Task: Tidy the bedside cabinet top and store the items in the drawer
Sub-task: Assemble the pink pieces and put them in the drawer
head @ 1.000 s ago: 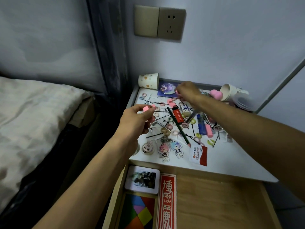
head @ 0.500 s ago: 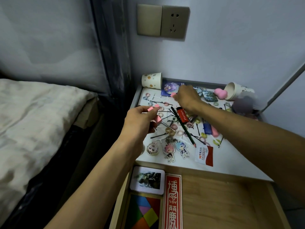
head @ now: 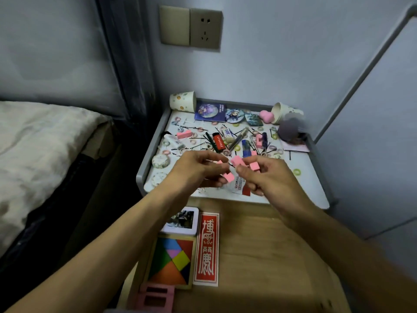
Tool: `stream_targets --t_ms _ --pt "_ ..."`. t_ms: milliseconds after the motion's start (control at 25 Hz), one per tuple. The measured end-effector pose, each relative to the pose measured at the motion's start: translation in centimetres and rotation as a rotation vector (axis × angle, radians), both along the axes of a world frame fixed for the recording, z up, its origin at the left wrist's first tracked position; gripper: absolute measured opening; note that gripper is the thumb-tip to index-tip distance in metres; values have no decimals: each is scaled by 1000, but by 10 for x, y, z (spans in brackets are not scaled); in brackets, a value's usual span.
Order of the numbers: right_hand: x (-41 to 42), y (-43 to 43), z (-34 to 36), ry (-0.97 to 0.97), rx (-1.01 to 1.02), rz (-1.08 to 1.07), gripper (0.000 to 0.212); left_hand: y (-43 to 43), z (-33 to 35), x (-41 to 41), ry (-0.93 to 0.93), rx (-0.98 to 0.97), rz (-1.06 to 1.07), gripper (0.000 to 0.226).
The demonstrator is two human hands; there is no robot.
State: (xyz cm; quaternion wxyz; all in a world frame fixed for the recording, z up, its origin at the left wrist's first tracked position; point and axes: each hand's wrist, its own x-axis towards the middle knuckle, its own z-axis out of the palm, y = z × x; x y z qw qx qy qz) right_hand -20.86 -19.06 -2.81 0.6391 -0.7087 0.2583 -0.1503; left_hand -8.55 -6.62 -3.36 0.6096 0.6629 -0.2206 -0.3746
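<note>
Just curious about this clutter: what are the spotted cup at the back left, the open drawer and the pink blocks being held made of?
The spotted cup looks like matte paper, with a dotted print. The drawer looks like light wood or wood-look laminate, its grain showing. The pink blocks look matte and opaque, perhaps eraser rubber or foam; blur leaves it open.

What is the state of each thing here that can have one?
drawer: open.
left hand: holds pink blocks.
right hand: holds pink blocks too.
right paper cup: lying on its side.
wall socket: nothing plugged in.
</note>
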Motion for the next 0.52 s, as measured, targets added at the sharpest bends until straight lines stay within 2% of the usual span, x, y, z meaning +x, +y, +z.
stream_targets --t_ms 120,320,400,520 --pt "-21 13 -9 11 -6 -29 19 6 2 -20 0 18 -62 13" --pt "-25 17 -19 109 -259 -17 29 18 -13 -33 63 9 -44 19" --pt "-25 17 -25 148 -369 -21 29 16 -23 -34 51 11 -29 16" --pt "-26 18 -33 130 -421 -16 22 11 -30 -36 -16 27 -1 13"
